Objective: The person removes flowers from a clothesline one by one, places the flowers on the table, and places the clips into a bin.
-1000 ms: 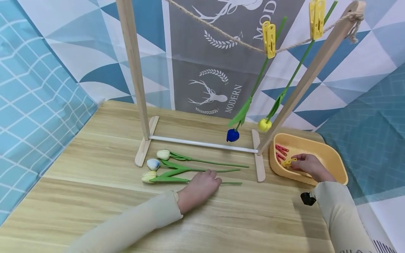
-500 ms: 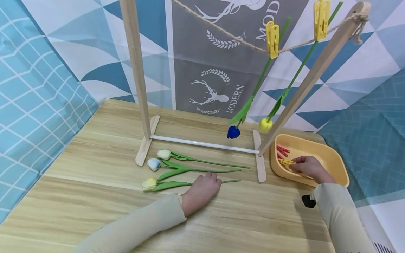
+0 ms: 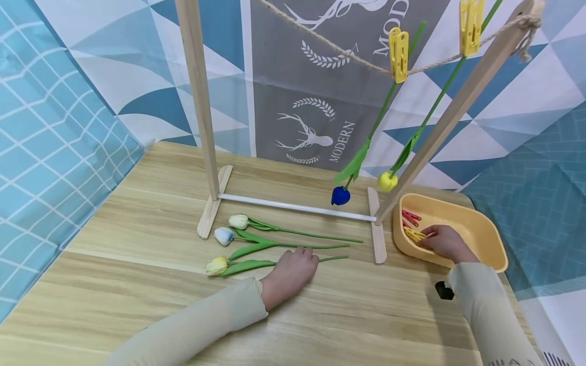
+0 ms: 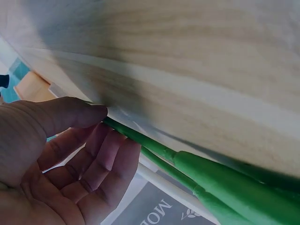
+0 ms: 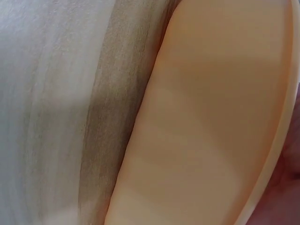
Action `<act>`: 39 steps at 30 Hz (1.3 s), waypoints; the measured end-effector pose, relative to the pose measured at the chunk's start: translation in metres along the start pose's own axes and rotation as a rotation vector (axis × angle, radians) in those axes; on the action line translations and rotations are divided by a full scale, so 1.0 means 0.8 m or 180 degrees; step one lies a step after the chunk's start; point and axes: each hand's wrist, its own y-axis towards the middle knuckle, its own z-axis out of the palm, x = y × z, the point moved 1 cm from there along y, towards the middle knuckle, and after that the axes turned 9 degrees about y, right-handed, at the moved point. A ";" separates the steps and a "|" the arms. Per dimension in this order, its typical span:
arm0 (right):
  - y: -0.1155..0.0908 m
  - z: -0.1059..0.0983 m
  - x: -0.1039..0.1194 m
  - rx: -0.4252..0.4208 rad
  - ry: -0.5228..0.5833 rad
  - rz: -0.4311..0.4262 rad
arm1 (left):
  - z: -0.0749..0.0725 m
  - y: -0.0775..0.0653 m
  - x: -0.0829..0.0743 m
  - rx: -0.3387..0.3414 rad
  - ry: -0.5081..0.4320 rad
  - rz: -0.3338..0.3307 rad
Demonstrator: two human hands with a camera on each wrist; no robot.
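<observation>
My left hand (image 3: 293,274) pinches the green stem of a pale yellow tulip (image 3: 216,266) lying nearest me on the table; in the left wrist view, thumb and fingertips close on the stem (image 4: 140,138). Just beyond it lie a white-and-blue tulip (image 3: 224,236) and a cream tulip (image 3: 238,221). Inside the orange basket (image 3: 476,229), my right hand (image 3: 444,241) pinches the end of a yellow clothespin (image 3: 413,233), beside red clothespins (image 3: 411,217). The right wrist view mostly holds the basket's outer wall (image 5: 187,117), with part of the hand behind its rim.
A wooden frame (image 3: 201,101) stands behind the tulips, with a white bar (image 3: 297,207) low across it. From its rope (image 3: 329,48), yellow clothespins (image 3: 399,55) hang a blue tulip (image 3: 341,195) and a yellow tulip (image 3: 387,181) upside down. Patterned cloth (image 3: 302,86) covers the wall behind.
The left hand has shifted the near tulip's stem slightly, turning its stem end a little away from me. In the basket, the right hand and yellow clothespin have moved slightly.
</observation>
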 end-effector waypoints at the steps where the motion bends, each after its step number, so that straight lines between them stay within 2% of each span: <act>1: 0.000 0.000 0.001 -0.0003 -0.0035 -0.0010 | 0.000 0.000 0.001 -0.0008 0.0000 0.0004; 7: -0.002 -0.002 0.008 -0.0056 -0.0145 -0.0020 | 0.000 0.002 0.003 -0.0079 -0.0052 0.0039; 12: -0.005 -0.004 0.008 -0.0091 -0.0206 -0.0017 | 0.000 0.004 0.003 -0.0058 -0.0095 0.0090; 24: -0.015 -0.008 0.002 -0.0105 -0.0152 0.0085 | -0.002 0.004 0.001 -0.0093 -0.0182 0.0177; 27: -0.019 -0.011 0.004 -0.0166 -0.0159 0.0075 | -0.002 0.003 0.002 -0.0043 -0.0218 0.0204; 32: -0.029 -0.012 0.018 -0.0289 -0.0137 -0.0067 | -0.004 0.000 0.004 0.0053 -0.0337 0.0194; 39: -0.040 -0.007 0.044 -0.0583 -0.0094 -0.0364 | -0.005 -0.004 0.006 0.0054 -0.0480 0.0149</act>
